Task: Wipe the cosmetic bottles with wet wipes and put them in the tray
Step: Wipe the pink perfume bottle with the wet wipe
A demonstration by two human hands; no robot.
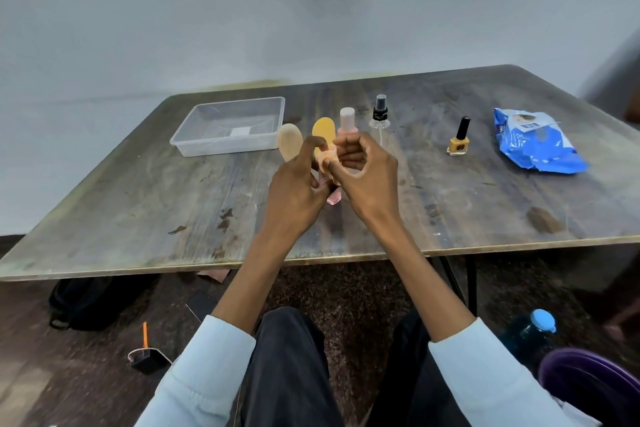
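Tray (194,144) empty; left hand (294,191) gripping pink bottle (334,198), right hand (363,172) apparently rubbing wipe (325,159); five bottles unwiped.

Looks like a plain spare room, not a kitchen or shop: bare grey wall (311,10) at twelve o'clock, worn folding table (138,211) centre, backpack (83,302) dumped on dark carpet (346,291) at seven.
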